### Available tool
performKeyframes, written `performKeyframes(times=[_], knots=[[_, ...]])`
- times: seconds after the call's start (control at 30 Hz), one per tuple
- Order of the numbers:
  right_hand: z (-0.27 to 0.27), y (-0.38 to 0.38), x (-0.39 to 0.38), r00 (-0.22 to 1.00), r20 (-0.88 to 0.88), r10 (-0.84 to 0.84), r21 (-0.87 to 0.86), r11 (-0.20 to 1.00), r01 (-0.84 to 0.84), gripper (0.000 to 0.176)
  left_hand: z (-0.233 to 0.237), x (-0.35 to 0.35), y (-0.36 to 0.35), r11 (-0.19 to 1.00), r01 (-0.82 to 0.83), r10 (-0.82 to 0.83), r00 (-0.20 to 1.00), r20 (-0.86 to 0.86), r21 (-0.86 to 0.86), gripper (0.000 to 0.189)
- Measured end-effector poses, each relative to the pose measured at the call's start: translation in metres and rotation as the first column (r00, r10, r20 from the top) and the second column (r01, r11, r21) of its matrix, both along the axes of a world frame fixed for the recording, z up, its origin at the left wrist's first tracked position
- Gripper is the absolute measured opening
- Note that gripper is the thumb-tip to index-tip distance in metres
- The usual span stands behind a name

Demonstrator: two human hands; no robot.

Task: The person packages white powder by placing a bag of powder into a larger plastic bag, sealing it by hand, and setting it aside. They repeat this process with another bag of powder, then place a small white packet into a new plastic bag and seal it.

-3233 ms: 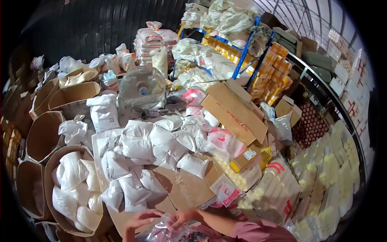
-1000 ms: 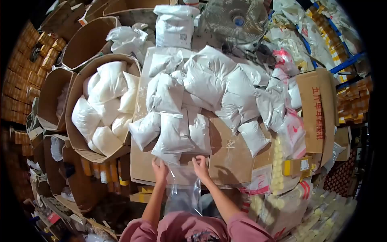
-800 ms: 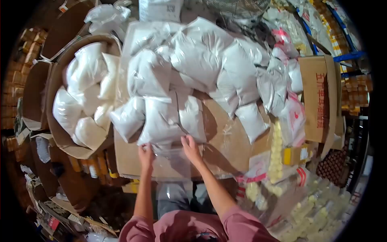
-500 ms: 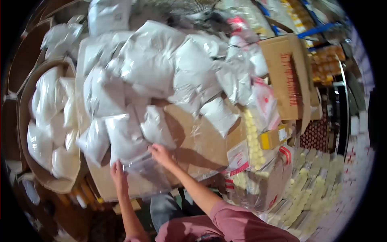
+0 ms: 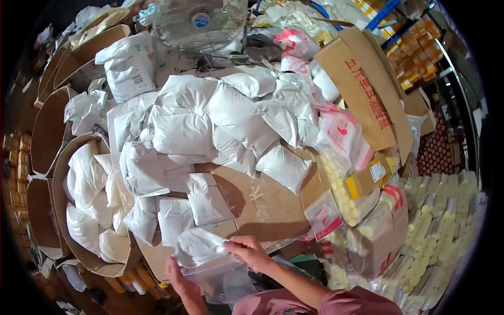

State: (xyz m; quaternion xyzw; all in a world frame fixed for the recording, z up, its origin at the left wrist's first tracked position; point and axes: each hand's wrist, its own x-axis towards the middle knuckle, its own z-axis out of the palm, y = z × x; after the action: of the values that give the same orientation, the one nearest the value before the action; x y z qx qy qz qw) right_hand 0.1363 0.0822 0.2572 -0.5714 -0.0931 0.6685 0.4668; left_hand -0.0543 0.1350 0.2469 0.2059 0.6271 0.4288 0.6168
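Observation:
A clear plastic bag (image 5: 202,244) with white contents hangs between my two hands near the front edge of the cardboard. Its transparent, unfilled end lies toward my body. My left hand (image 5: 181,278) is closed on the bag's left edge. On the opposite side my right hand (image 5: 249,253) pinches the bag's right edge between thumb and fingers. Just beyond lie small white-filled bags (image 5: 176,218), side by side on the flat cardboard (image 5: 273,210). A pile of larger white-filled bags (image 5: 181,134) covers the back of it.
At left, an open carton (image 5: 62,184) holds several white-filled bags. A fan (image 5: 202,21) stands at the back. On the right are a brown carton (image 5: 357,89) with red print, a yellow box (image 5: 367,178) and stacked clear packs (image 5: 430,247) of pale round pieces.
My view has shifted, so the pile sits lower in the picture. The held bag has come away from the small bags toward my body, with both hands still on its edges.

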Motion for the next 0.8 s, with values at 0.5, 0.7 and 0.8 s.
performKeyframes(times=[0.5, 0.7, 0.8], knots=[[-0.04, -0.15, 0.133, 0.944, 0.31, 0.117, -0.038, 0.993, -0.11, 0.033, -0.081, 0.078, -0.148, 0.868, 0.47, -0.455, 0.882, 0.12, -0.163, 0.024], [-0.204, -0.22, 0.113, 0.856, 0.483, 0.187, -0.131, 0.981, -0.141, 0.034, -0.196, 0.085, -0.171, 0.602, 0.759, -0.78, 0.625, 0.018, -0.246, 0.03], [-0.211, -0.236, 0.115, 0.908, 0.35, 0.231, -0.157, 0.97, -0.187, 0.032, -0.194, 0.077, -0.175, 0.553, 0.735, -0.783, 0.619, 0.055, -0.392, 0.03]])
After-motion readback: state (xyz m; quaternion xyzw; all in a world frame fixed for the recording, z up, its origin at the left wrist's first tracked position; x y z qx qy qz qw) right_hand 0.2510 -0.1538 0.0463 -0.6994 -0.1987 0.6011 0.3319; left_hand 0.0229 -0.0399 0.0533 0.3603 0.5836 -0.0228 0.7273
